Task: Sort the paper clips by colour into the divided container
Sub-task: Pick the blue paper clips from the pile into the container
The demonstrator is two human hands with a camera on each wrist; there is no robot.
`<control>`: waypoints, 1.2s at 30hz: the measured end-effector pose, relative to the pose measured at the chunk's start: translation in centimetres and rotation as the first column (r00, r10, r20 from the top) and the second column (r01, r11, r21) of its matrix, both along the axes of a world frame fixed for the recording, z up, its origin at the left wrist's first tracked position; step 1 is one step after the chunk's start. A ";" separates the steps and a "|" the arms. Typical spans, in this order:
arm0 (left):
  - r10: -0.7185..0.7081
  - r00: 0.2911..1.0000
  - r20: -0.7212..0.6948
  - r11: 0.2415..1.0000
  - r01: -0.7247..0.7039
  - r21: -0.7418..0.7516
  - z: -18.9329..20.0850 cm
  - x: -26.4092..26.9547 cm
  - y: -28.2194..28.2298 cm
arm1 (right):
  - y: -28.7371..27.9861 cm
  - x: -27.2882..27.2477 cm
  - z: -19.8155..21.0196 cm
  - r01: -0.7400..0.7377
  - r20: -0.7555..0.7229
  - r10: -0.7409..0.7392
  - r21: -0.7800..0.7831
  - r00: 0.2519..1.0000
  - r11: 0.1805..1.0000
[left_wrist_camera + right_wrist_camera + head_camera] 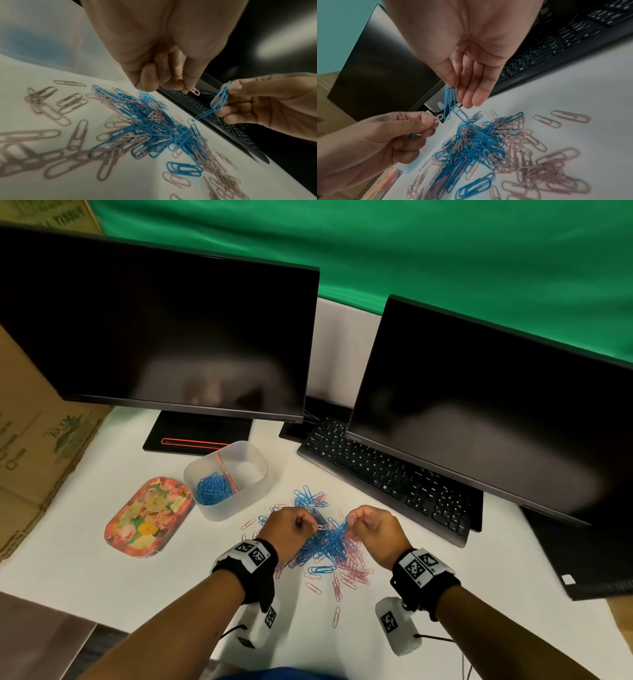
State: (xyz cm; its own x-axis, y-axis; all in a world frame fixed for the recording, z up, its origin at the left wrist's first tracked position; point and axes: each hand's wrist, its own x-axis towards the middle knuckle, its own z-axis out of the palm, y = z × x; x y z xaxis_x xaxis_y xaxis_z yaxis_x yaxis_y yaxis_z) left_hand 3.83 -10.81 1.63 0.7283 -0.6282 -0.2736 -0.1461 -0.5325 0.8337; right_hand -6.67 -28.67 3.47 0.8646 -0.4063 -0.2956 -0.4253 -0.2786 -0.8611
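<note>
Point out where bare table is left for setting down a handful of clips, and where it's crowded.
Bare table lies to the left of the floral tray, and more lies to the right of the clip pile, below the keyboard. It is crowded under both hands and between the divided container and the pile.

Green backdrop (411, 251), white desk (85, 559)

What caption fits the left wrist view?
Left hand pinches a pink clip while right hand lifts linked blue clips from the mixed pile.
</note>
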 end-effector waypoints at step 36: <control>-0.086 0.501 -0.861 0.727 -0.559 -0.398 5.8 -0.7 -1.2 | 2.9 5.9 10.9 0.017 0.202 -0.166 0.583 0.965 0.812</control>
State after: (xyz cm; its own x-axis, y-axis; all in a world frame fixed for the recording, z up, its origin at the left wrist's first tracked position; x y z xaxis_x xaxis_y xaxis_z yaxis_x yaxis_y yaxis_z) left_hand 3.17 -12.01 7.47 0.5359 -0.7057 -0.4634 0.7750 0.1933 0.6017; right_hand -0.80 -25.77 14.36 0.9048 -0.3076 -0.2945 -0.1905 0.3260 -0.9260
